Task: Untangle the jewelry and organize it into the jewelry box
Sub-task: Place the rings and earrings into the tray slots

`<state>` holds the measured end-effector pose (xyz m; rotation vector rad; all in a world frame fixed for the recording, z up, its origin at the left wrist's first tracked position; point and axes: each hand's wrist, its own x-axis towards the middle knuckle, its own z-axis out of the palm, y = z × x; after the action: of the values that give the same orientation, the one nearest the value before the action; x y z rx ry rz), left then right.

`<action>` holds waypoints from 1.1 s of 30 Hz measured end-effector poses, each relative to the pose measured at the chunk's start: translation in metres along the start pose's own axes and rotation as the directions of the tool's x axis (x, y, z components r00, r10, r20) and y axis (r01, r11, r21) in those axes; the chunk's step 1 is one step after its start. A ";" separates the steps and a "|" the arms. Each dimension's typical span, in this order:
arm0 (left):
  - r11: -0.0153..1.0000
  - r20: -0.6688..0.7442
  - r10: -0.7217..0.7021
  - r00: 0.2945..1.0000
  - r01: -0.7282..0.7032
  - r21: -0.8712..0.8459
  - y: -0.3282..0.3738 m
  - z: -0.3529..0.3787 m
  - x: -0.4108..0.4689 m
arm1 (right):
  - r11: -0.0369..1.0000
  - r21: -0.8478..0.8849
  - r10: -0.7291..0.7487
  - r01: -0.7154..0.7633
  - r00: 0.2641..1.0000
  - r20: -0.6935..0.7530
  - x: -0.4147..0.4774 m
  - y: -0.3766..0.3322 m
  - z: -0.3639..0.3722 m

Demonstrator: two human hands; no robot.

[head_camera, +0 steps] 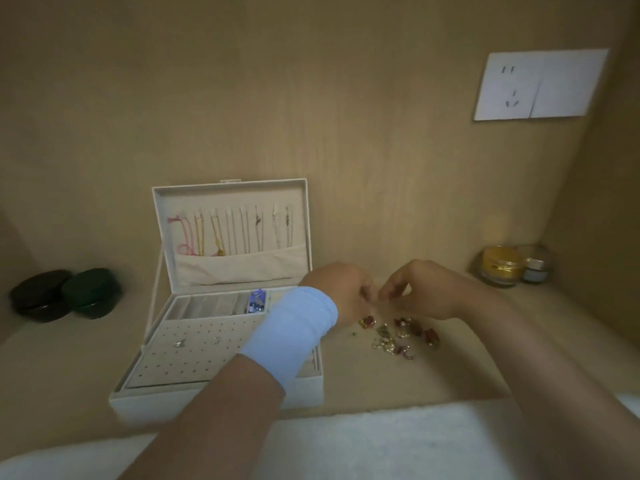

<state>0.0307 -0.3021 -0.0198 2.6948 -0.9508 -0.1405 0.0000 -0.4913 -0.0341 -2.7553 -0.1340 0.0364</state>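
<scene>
Status: partway, sorting not finished.

- jewelry box (311, 389) sits open on the shelf (415, 382), left of centre, lid upright against the back wall.
- Done, by the look of it: necklaces (225, 230) hang in a row inside the lid, ends tucked in the pocket. A blue item (256, 301) is in a rear tray compartment. Two small pieces (178, 342) sit on the perforated earring panel.
- Left: loose pile (398, 336) of red and gold bits on the shelf, just right of the box, below the hands. Ring rolls and most panel holes look unfilled.
- left hand (341, 292), blue wristband (294, 330) on the wrist, and right hand (419, 289) meet above the pile. Fingers on both are curled, tips pinching a small piece (374, 296) between them; too small to identify. Likely teasing it apart.
- Off-task: two dark round cases (65, 294) at the left edge, two jars (512, 266) in the right back corner.
</scene>
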 end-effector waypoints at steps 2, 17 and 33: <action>0.998 0.069 -0.035 0.997 0.031 0.060 0.002 0.010 0.014 | 0.999 -0.010 0.043 -0.043 0.999 0.005 0.001 0.010 -0.003; 0.991 0.039 -0.032 0.999 0.037 -0.129 -0.001 0.026 0.030 | 0.973 -0.002 0.225 -0.230 0.950 0.214 -0.001 0.025 -0.009; 0.789 0.094 -0.059 0.994 0.104 -0.605 -0.011 0.015 0.016 | 0.915 0.324 0.152 -0.241 0.949 0.278 -0.005 0.017 -0.015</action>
<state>0.0465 -0.3073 -0.0376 2.1292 -0.6526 -0.4779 -0.0030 -0.5130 -0.0266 -2.3809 0.0822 0.4194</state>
